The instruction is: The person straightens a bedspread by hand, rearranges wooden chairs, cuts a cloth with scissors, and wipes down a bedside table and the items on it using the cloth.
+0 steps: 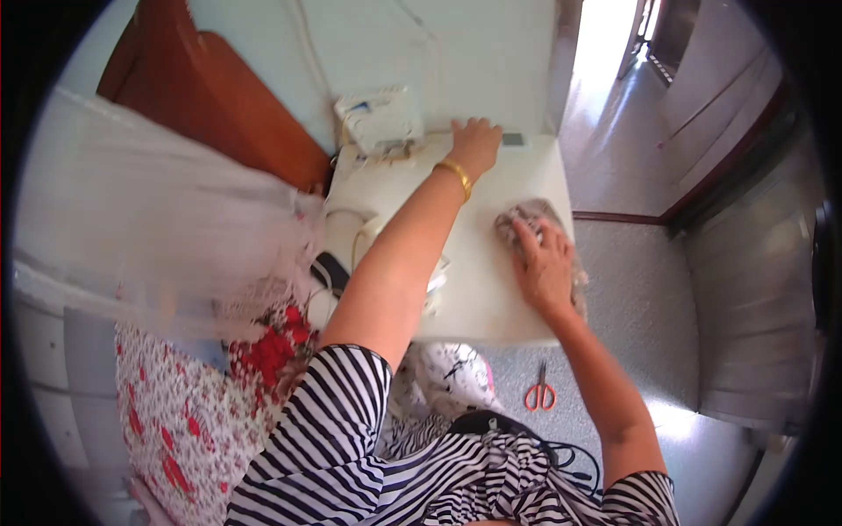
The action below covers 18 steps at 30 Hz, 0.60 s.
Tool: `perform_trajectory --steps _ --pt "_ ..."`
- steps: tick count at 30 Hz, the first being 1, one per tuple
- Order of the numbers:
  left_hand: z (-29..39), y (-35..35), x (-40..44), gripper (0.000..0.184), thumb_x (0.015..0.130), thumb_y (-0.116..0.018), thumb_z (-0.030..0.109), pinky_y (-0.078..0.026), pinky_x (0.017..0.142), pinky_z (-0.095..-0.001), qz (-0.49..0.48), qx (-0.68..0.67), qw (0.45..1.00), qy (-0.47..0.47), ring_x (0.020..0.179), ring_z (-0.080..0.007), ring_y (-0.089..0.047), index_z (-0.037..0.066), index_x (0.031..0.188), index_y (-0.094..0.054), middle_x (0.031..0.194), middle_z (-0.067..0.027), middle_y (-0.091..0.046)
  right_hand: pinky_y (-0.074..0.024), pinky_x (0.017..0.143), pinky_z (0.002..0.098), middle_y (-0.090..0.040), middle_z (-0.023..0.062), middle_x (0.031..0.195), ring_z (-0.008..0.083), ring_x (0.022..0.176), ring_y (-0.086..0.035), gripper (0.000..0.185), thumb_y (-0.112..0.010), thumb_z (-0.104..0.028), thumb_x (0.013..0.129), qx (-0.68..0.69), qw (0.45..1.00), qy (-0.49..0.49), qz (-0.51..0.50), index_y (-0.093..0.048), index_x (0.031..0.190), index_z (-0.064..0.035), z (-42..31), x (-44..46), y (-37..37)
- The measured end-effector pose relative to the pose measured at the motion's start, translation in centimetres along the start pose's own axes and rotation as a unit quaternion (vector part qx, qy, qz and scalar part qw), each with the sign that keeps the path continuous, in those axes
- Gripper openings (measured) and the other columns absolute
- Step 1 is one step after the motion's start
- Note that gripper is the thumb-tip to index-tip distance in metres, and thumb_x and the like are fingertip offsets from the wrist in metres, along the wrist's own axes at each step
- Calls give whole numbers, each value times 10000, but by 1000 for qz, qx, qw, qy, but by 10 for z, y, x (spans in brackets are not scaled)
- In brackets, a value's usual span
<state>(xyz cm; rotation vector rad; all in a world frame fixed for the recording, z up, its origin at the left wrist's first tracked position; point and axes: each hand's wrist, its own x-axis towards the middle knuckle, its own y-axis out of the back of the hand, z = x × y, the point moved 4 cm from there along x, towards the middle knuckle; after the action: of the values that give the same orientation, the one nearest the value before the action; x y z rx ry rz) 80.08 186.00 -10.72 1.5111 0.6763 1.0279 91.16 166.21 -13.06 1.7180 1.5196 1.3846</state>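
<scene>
My left hand [478, 145] reaches to the back of the white tabletop [491, 298], close to the wall. Its fingers are apart and slightly bent, their tips partly hidden. Right beside it is a small flat thing with a grey panel [513, 139]; I cannot tell whether the hand touches it. A gold bangle [459, 179] circles my left wrist. Near the table's right edge, my right hand [545, 267] presses on a bunched, patterned beige-brown cloth [535, 210], with the fingers bent over it. Part of the cloth hangs by the right edge.
A white box-like device [379, 118] with cables stands at the back left against the wall. White cords and a dark object [331, 273] lie along the left side. Orange-handled scissors [540, 391] rest on the floor. Sheer curtain [167, 202] and floral bedding [167, 421] are left.
</scene>
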Motion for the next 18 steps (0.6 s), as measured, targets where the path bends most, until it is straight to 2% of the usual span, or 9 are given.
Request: perform_trajectory --steps 2,4,6,7,9,10,15,16,18 --pt "-4 30 -1 284 777 -539 99 -320 926 -588 -135 -9 991 17 1094 -287 -502 111 1053 -602 1106 -109 -570 -299 961 431 -462 185 1213 328 1141 -413 485 -603 -177 754 -41 999 -5 21 -501 1227 -168 1 2 -3" --pt "-8 79 -13 349 769 -579 172 -364 936 -511 -174 -53 983 -14 1103 -291 -518 98 1109 -593 1145 -144 -570 -302 967 432 -462 188 1218 333 1147 -414 486 -600 -181 760 -43 999 -6 18 -495 1235 -169 -2 3 -6" --pt "-26 115 -28 506 746 -651 267 -439 889 -385 -84 -110 985 -100 1075 -261 -542 104 1211 -535 1203 -108 -551 -305 974 433 -461 191 1223 337 1152 -414 487 -597 -184 767 -53 998 -3 24 -490 1242 -170 -3 3 -7" --pt "-31 135 -44 506 746 -651 267 -439 889 -385 -82 -106 987 -90 1075 -261 -542 104 1211 -535 1203 -108 -551 -312 976 430 -460 191 1225 338 1151 -415 488 -594 -185 772 -52 999 -7 15 -484 1246 -170 -1 3 -10" --pt "-38 180 -85 475 757 -650 266 -455 864 -344 10 -212 973 -91 1015 -231 -575 82 1184 -555 1162 -107 -576 -336 970 411 -460 178 1216 326 1145 -422 490 -594 -187 776 -67 998 -7 3 -473 1250 -174 0 3 -13" --pt "-39 195 -107 475 757 -650 266 -455 864 -344 15 -209 974 -85 1015 -231 -575 82 1184 -555 1162 -107 -576 -336 970 411 -460 178 1216 326 1145 -422 490 -594 -187 776 -65 998 1 4 -473 1250 -174 1 2 -14" --pt "-55 227 -243 367 813 -591 75 -450 847 -271 150 -329 931 47 981 -149 -572 39 1176 -552 1126 -74 -590 -374 928 409 -471 155 1153 329 1100 -441 458 -596 -175 767 -53 998 -5 -17 -491 1212 -178 -11 -6 -12" --pt "-57 223 -271 351 824 -577 55 -448 848 -262 171 -363 913 74 983 -137 -567 23 1172 -549 1113 -70 -593 -382 916 409 -477 156 1141 335 1087 -446 450 -595 -171 764 -64 997 -16 -28 -497 1203 -178 -12 -9 -7" --pt "-65 197 -324 308 825 -574 20 -454 824 -248 242 -446 849 149 963 -139 -572 -6 1132 -566 1050 -94 -611 -397 872 427 -504 142 1074 337 1028 -471 428 -593 -183 759 -82 995 41 42 -512 1180 -193 -14 -20 -10"
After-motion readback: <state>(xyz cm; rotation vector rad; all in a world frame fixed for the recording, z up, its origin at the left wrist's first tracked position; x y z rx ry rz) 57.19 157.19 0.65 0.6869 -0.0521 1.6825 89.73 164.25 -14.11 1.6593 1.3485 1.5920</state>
